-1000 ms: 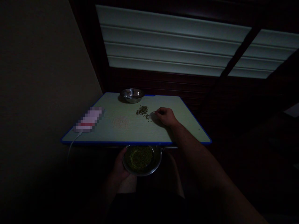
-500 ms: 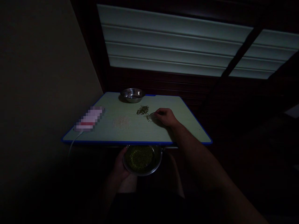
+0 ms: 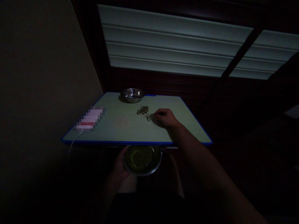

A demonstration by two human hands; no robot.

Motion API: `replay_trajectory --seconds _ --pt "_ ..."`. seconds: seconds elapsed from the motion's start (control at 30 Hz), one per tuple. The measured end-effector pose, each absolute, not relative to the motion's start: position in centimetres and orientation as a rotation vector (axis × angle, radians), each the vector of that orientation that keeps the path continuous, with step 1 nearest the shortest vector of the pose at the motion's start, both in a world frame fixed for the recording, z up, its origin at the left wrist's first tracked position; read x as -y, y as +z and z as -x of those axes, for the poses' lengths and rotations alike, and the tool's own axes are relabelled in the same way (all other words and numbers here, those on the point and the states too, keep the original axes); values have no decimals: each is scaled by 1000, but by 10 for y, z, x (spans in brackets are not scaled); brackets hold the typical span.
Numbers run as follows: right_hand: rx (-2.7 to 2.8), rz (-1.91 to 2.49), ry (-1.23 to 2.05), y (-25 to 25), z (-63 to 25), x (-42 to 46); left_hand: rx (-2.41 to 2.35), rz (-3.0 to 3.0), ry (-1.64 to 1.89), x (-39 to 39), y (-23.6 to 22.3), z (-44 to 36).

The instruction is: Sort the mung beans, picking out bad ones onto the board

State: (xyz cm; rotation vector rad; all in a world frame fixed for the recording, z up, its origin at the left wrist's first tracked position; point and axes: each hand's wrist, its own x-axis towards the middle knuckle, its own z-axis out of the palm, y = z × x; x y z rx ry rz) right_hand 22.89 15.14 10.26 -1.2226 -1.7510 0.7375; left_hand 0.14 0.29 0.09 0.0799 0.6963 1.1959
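Observation:
My left hand (image 3: 120,165) grips the left rim of a metal bowl (image 3: 153,171), just below the table's front edge. Inside that bowl lies a mass of small green beans (image 3: 140,157), probably mung beans. Over the table, my right hand (image 3: 165,116) is closed, pinching a small pale spoon-like tool (image 3: 151,117); dim light blurs its exact shape. The tool's tip touches or nearly touches a few scattered beans. Just beyond and left of it is a loose pile of green beans (image 3: 143,110) on the tabletop.
The pale table (image 3: 149,133) has a blue edge. A second metal bowl (image 3: 132,95) stands at its back. Pale grains (image 3: 121,122) lie spread left of centre. A blurred-out phone-like object (image 3: 90,119) with a white cable (image 3: 72,143) rests at the left, near the wall.
The right hand's fingers and the tool have tilted very slightly near the scattered beans. My left hand and its bowl stay in place.

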Motion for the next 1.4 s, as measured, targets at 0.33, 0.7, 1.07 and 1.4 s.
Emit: replay_trajectory --seconds 0.33,0.7,1.07,1.4 --pt "1742 1211 805 104 -225 -149 -669 -109 1174 -4 -6 0" --pt "1773 1240 1053 112 -217 -141 -700 -103 1166 -3 0 -6" --pt "1994 1323 1134 121 -205 -123 -565 -109 1158 -4 -12 -1" --pt "2145 1319 1192 128 -188 -97 -431 -168 1138 -6 -25 3"
